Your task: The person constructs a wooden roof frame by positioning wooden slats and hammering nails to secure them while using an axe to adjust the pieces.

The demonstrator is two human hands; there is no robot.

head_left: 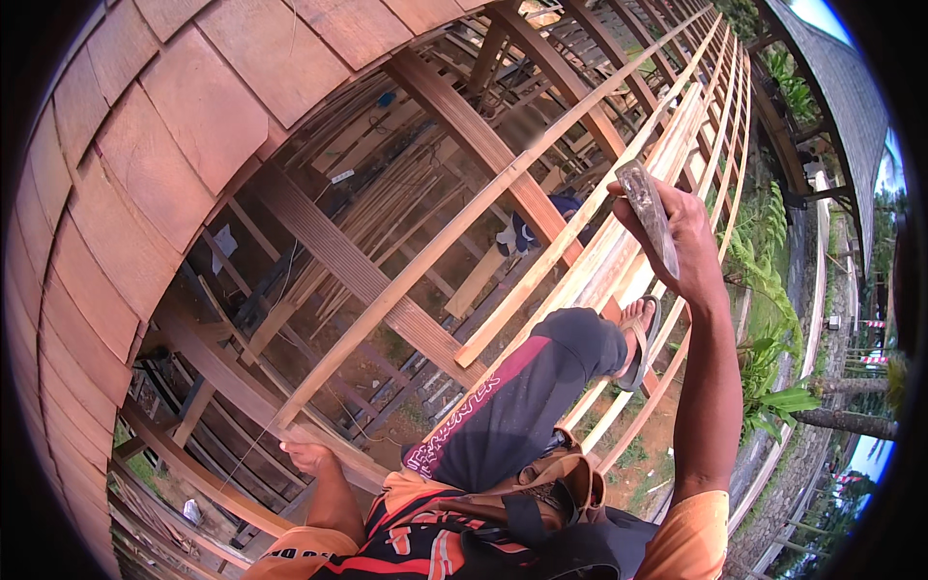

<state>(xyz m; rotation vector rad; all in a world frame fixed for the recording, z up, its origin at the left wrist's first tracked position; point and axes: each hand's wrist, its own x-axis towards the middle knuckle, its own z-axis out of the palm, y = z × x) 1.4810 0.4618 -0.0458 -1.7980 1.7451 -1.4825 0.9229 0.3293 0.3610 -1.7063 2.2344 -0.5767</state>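
Observation:
My right hand (684, 232) is raised on the right, its fingers closed around a worn grey metal tool (646, 215) that looks like a hammer head seen from above. Any handle is hidden. Low on the left, my left hand (309, 457) has its fingers curled against a brown rafter (338, 452). What those fingers hold, if anything, cannot be made out. Just above them lies the near end of a long thin wooden batten (387, 300), which runs diagonally across the rafters. A thin line (253, 447) stretches past the batten's end.
Overlapping wooden shingles (184, 126) cover the left side. More battens (522, 304) and a stack of pale strips (619, 253) cross the rafters near my sandalled foot (636, 338). Between the rafters are deep gaps, with timber and a person (527, 232) below. A tool pouch (556, 483) hangs at my waist.

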